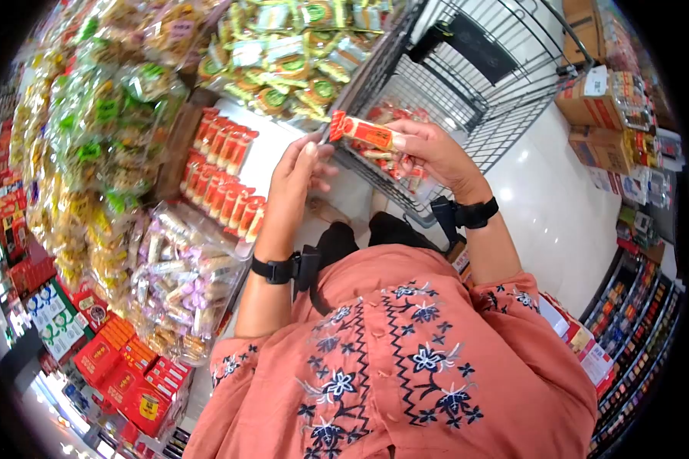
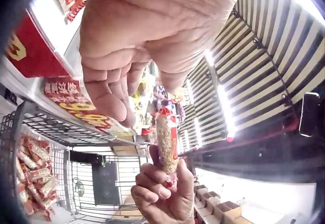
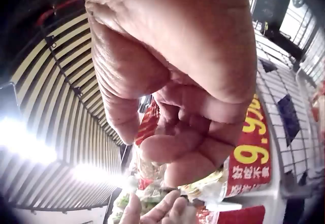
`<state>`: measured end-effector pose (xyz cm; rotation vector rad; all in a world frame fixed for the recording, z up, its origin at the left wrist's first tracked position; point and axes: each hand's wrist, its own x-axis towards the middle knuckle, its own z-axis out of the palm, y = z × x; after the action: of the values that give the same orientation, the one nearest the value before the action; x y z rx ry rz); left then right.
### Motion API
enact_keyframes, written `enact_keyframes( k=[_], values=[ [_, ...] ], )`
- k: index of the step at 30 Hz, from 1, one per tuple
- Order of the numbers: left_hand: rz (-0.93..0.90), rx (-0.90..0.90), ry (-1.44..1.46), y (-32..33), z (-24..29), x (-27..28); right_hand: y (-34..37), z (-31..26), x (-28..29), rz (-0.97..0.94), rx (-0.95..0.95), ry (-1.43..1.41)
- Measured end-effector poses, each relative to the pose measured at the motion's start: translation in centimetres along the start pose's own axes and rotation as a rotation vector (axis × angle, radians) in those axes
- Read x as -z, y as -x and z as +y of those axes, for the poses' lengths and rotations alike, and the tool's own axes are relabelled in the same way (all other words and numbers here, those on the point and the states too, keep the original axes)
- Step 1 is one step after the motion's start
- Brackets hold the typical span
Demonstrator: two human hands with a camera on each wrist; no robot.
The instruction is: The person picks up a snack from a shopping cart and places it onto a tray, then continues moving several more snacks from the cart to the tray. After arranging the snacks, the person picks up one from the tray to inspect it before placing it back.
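In the head view my right hand (image 1: 439, 155) pinches one end of a red-wrapped snack bar (image 1: 365, 133) between thumb and fingers. The left wrist view shows the bar's (image 2: 166, 141) clear side, with pale, grainy contents. My left hand (image 1: 289, 180) is raised beside the bar's far end, its fingers loosely extended and holding nothing. Rows of similar red-wrapped bars (image 1: 228, 205) lie on a white display surface to the left of that hand. More such bars (image 1: 396, 170) lie heaped in the shopping cart (image 1: 467, 134), below my right hand.
Piles of green-labelled snack packs (image 1: 103, 115) and purple-and-white wrapped sweets (image 1: 177, 260) fill the display at left. Yellow-green packs (image 1: 287, 57) are stacked behind the bars. Cardboard boxes (image 1: 597, 107) stand across the aisle. A red price sign (image 3: 250, 155) hangs at the display's front.
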<state>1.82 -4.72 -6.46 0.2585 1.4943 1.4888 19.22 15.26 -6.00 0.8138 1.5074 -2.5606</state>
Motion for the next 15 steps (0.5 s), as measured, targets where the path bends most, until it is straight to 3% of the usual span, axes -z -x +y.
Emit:
enact_keyframes(
  k=[4, 7, 12, 15],
  values=[
    [0.031, -0.100, 0.124, 1.6, 0.6, 2.5, -2.0, -1.3, -4.7, -0.128, -0.025, 0.157],
    [0.081, -0.149, 0.107, 2.9, 0.5, 5.1, -3.6, -1.1, -7.7, -0.212, -0.020, 0.121],
    [0.282, -0.161, 0.143, 5.1, 0.4, 8.7, -6.6, 0.0, -11.4, -0.203, 0.058, 0.002],
    [0.334, -0.201, 0.124, 6.2, 0.4, 10.5, -8.0, 0.6, -13.1, -0.181, 0.062, 0.091]
  ],
)
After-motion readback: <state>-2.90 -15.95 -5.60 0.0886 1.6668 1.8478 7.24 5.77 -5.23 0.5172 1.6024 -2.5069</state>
